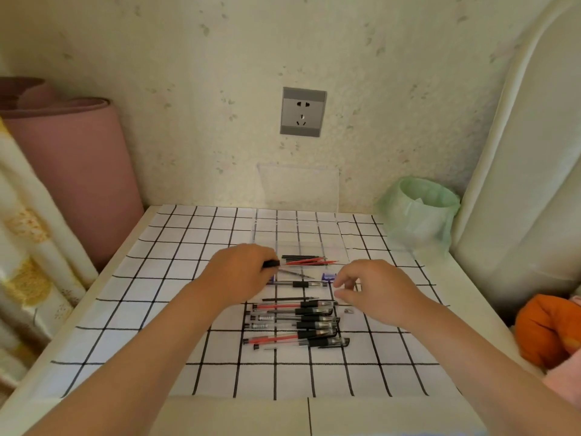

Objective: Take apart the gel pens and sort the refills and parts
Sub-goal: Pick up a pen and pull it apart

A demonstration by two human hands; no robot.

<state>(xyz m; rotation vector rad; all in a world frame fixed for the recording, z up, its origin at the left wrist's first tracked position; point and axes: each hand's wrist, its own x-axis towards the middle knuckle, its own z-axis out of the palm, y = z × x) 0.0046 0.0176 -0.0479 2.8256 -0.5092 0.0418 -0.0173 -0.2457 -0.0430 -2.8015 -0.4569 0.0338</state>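
Observation:
Several capped gel pens [295, 325], red and black, lie in a row on the checked cloth [157, 309]. A clear compartment box [298, 237] stands behind them, holding red and black refills [309, 260]. My left hand [239, 272] grips the black end of a pen part [271, 263] at the box's front left. My right hand [374, 291] hovers with loosely curled fingers right of a clear pen barrel [298, 284] and holds nothing that I can see. A loose black refill [289, 299] and a small metal tip [347, 310] lie on the cloth.
A bin lined with a green bag [421, 209] stands at the back right. A pink roll [69, 165] leans at the left. A wall socket [302, 111] is above the box's raised lid. An orange soft object [547, 328] lies at the right edge.

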